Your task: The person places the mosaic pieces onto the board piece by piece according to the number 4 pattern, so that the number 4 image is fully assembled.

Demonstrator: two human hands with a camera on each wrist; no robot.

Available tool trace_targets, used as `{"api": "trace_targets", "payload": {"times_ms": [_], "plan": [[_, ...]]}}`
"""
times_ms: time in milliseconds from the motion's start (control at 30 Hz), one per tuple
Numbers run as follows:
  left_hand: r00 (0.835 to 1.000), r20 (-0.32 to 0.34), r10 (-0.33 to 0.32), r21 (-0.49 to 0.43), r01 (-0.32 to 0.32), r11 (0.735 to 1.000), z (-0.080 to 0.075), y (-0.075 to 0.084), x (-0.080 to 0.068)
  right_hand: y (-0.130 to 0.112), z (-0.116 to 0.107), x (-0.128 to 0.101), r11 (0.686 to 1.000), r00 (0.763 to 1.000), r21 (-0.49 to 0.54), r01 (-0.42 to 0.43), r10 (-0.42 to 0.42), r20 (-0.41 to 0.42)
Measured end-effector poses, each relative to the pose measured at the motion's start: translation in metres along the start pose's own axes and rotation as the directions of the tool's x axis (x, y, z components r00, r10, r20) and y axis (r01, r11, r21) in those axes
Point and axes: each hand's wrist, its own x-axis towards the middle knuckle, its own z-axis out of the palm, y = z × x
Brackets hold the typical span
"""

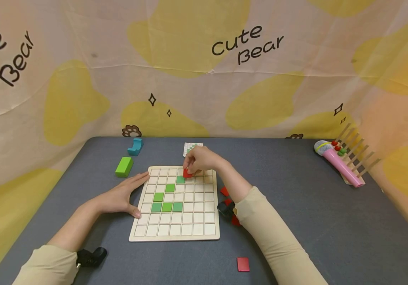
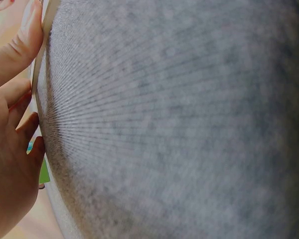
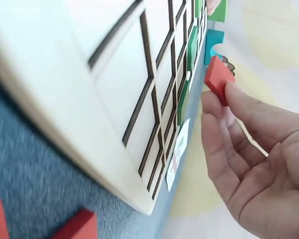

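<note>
A pale wooden grid board [image 1: 175,238] lies on the dark table, with several green square tiles [image 1: 166,207] set in its cells. My right hand [image 1: 202,160] pinches a red square tile [image 3: 220,78] between thumb and fingers over the board's far rows. In the right wrist view that tile is tilted and held apart from the board surface. My left hand [image 1: 120,196] rests along the board's left edge, fingers spread and fairly straight. Thumb and fingertips touch the board's rim in the left wrist view.
Loose red tiles [image 1: 243,264] lie right of the board, some partly hidden by my right forearm. A small pattern card [image 1: 187,146] sits behind it. At the back left are a green block [image 1: 124,167] and a blue curved block [image 1: 135,147]. A pink toy microphone [image 1: 342,166] overlaps a pegged wooden toy [image 1: 362,158].
</note>
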Motion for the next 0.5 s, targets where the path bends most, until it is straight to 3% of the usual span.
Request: {"api": "trace_targets", "payload": {"times_ms": [500], "plan": [[1.000,0.002,-0.003,0.002,0.003,1.000,0.0010,-0.0042,0.0009,-0.0019,0.0074,-0.0008,0.988,0.990,-0.061,-0.142,0.140,-0.035]]}}
